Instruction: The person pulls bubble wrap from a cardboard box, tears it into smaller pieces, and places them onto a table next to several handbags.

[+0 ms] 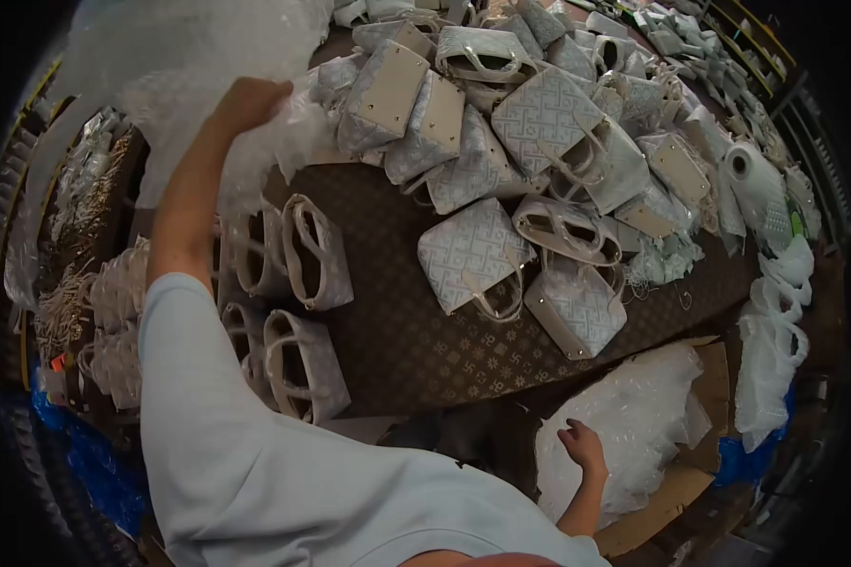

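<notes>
My left hand point(251, 102) is stretched far out at the upper left, its fingers closed on a large translucent plastic sheet point(199, 47). The sheet spreads around the fist and hangs over the upright handbags point(317, 255) below. Low on the right, my right hand point(581, 444) is held with its fingers apart and nothing in them. It is over the crumpled bubble wrap point(638, 406) in an open cardboard box point(709, 378). Light patterned handbags point(473, 255) with cream handles lie on the brown patterned table point(407, 350) between my hands.
A big heap of similar handbags point(548, 113) covers the far side of the table. On the right stands a roll of clear plastic point(752, 184), with white plastic bags point(771, 350) hanging below it. More wrapped bags point(118, 312) line the left, above blue plastic point(90, 463).
</notes>
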Tool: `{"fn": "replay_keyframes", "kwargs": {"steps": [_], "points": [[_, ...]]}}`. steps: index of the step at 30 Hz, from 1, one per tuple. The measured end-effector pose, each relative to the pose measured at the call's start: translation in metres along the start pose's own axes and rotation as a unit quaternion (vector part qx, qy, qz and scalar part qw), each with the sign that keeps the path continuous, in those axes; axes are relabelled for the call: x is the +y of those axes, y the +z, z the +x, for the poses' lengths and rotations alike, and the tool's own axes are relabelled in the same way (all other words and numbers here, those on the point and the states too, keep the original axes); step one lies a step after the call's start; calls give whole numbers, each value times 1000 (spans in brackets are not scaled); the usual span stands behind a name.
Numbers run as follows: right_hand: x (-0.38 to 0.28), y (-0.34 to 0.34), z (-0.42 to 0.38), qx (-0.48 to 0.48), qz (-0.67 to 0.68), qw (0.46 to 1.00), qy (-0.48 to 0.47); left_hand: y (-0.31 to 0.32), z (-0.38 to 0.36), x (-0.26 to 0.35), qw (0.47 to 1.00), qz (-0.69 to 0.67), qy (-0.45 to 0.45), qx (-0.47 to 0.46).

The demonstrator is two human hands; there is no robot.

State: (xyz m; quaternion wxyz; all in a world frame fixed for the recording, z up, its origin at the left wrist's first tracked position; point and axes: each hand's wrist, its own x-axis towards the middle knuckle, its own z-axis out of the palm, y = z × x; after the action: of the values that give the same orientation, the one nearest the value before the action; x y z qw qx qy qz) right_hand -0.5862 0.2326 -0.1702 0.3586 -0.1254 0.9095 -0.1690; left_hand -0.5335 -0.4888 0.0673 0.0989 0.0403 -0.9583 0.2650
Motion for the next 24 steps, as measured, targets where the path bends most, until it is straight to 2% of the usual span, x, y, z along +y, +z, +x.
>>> {"fn": "replay_keyframes", "kwargs": {"steps": [1,5,9,11,13,14,15,16,18,19,21,22,23,24], "points": [[0,1,2,-2,-43,999,25,26,3,10,1000,-28,10,-5],[-8,5,14,-21,-34,997,61,106,7,36,996,-86,19,-7],[-22,-1,21,-21,-14,996,80,120,4,46,981,-192,11,-6],[-6,6,22,28,4,998,54,93,6,47,976,-198,-33,-83],[3,8,18,37,-21,998,53,85,6,42,974,-203,-26,-95],[8,8,12,43,-16,997,62,74,11,46,970,-169,-51,-165],[14,7,7,42,-10,997,71,37,28,60,931,-176,-103,-303],[10,1,-9,71,9,994,82,64,16,40,961,-189,-21,-203],[27,0,-32,100,50,986,121,22,36,59,941,-149,-106,-285],[34,2,-43,89,66,980,165,-9,41,83,945,-90,-120,-290],[56,6,-71,86,82,971,206,2,33,67,973,-29,-79,-213],[68,11,-82,70,67,963,251,-26,42,91,975,-28,-72,-208],[81,13,-89,53,50,954,290,-60,43,114,969,-57,-100,-220],[99,16,-95,55,54,955,287,-94,40,141,960,-83,-130,-232]]}}
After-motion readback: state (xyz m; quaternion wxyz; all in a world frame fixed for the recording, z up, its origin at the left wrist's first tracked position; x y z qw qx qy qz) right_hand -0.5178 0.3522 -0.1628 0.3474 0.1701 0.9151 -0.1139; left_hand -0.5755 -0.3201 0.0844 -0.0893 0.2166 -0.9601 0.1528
